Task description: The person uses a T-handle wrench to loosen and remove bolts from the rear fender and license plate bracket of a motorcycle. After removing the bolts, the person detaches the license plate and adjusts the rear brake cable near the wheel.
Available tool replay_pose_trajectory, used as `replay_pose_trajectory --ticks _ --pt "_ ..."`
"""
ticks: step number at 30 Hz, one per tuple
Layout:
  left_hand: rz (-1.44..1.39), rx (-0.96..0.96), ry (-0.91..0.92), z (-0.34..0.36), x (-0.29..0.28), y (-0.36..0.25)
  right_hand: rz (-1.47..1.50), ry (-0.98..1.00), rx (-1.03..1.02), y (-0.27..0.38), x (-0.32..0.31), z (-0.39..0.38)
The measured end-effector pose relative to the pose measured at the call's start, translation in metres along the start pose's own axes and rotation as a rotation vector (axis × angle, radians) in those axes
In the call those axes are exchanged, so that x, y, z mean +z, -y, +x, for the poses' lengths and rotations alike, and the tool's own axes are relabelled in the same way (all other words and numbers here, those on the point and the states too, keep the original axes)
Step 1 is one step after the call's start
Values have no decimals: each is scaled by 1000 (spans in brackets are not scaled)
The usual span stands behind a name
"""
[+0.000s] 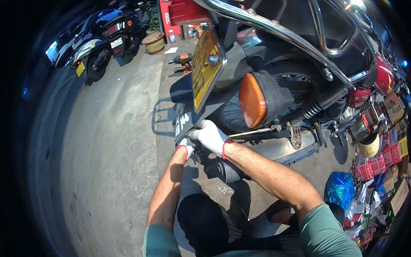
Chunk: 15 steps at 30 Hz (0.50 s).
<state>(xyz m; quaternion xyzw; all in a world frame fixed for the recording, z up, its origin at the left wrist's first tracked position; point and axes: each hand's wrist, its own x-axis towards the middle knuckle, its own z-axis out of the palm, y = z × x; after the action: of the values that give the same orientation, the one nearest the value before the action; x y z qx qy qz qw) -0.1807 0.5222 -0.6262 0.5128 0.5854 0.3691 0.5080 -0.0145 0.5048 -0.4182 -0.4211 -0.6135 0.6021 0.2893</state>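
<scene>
My white-gloved right hand [209,136] bends its fingers at the lower edge of a black plastic mudguard [196,118]; my white-gloved left hand [187,144], partly hidden, is just beside it. I cannot tell whether either grips.

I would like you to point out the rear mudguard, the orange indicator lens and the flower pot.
Rear mudguard [198,117], head view: on its dark face, beside the white marking.
Orange indicator lens [252,101], head view: on the middle of its face.
Flower pot [154,44], head view: on its outer wall.
</scene>
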Motion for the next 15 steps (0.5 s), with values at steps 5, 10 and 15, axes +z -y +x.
replay_pose_trajectory --ticks 5,10,15 --pt "-571 -174 -17 -41 6 -67 -458 -44 -121 -12 -27 0" --pt "551 -116 -199 -55 5 -96 -1027 -19 -77 -21 -34 -6" --pt "-285 -476 -29 -54 9 -111 -1144 214 -30 -35 -41 -5"
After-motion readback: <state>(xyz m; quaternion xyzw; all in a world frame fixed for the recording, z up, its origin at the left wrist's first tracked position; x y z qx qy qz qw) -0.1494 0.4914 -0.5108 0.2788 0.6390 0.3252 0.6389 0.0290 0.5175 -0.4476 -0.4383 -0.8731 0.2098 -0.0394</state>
